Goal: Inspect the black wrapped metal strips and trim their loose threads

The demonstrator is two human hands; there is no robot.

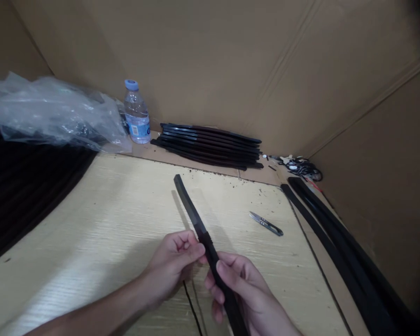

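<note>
A long black strip (pixel 213 263) runs from the bottom edge up over the table, its smooth far end pointing away and slightly left. Dark cord-like windings circle it just beyond my fingers. My left hand (pixel 177 256) pinches the strip's left side near these windings, thumb on top. Lower down, my right hand (pixel 241 289) grips the same strip, thumb above and fingers beneath. A thin black cord (pixel 192 308) hangs below my left hand. Small thread snips (pixel 266 223) lie on the table to the right of the hands.
Black strips (pixel 210 144) are stacked along the cardboard wall (pixel 203 60). A water bottle (pixel 136 112) and plastic bag (pixel 56 112) stand at back left, above dark material (pixel 28 182). More long black strips (pixel 336 238) lie right, with tangled scraps (pixel 303 168) behind. The table (pixel 126 196) is pale.
</note>
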